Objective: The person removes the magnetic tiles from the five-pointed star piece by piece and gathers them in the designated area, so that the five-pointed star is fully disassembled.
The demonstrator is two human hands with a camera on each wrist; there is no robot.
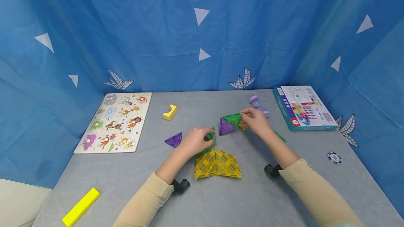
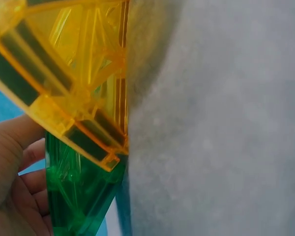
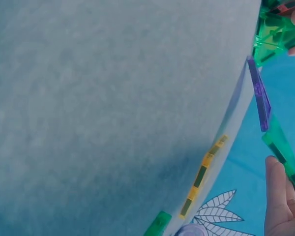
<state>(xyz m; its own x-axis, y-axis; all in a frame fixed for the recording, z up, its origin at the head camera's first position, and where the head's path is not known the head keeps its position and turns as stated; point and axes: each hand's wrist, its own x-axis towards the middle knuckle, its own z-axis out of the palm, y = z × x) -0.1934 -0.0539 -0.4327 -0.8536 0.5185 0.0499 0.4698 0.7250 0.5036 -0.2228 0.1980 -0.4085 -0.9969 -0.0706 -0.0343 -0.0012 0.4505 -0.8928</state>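
My left hand grips a green magnetic tile piece at the middle of the table. Joined to its near side, two yellow tiles spread like wings toward me; in the left wrist view the yellow tile looms over the green one. Farther right, my right hand pinches the corner of a green triangle tile. A purple triangle tile hangs from that tile's left edge. The right wrist view has this purple tile tilted, its far corner close to the left-hand green piece.
A loose purple triangle lies left of my left hand. Near my right hand are a yellow tile, a green tile and a lilac toy. An animal puzzle board, yellow blocks, a box and a chip lie around.
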